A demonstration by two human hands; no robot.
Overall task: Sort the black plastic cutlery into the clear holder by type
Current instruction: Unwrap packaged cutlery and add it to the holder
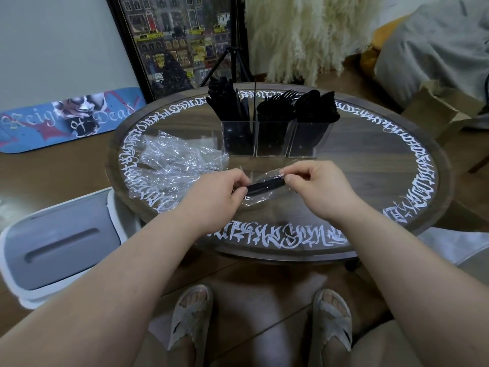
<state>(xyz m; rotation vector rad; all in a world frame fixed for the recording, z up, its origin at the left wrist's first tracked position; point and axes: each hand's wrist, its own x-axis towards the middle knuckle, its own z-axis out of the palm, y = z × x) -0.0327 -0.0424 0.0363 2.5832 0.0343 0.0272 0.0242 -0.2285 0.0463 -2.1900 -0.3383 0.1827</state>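
Both hands over round dark wood table w/ white script rim (412, 154). Left hand (219, 189) pinches one end of black plastic cutlery piece in clear plastic wrapper (266, 185); right hand (315, 185) pinches other end, fingers curled on wrap. Type can't tell. Clear three-compartment acrylic holder (272, 139) just behind, holding black cutlery by compartment: forks in the middle. Crumpled clear wrappers (177, 160) lie left of holder.
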